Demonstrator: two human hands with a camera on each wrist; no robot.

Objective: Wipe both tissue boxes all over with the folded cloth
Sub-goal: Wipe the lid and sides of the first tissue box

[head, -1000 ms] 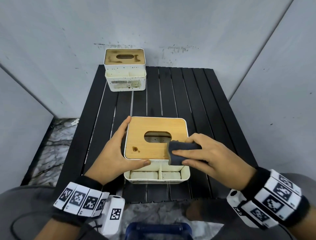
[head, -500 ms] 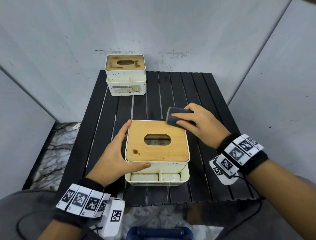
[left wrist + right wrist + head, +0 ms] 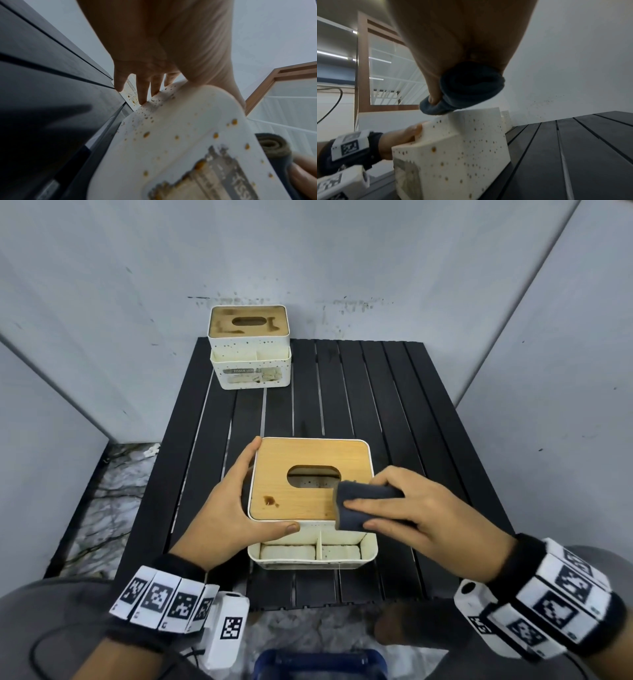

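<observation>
Head view | folded cloth (image 3: 363,508) hides near box (image 3: 310,556) lid corner | right hand (image 3: 421,518) grips

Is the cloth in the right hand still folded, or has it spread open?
Folded. The cloth sits as a thick, compact wad in the right hand; the left wrist view shows its rolled layers.

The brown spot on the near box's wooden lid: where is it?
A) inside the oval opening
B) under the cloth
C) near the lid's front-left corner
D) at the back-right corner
C: in the head view the spot lies near the lid's front-left corner, uncovered, apart from the cloth.
</observation>
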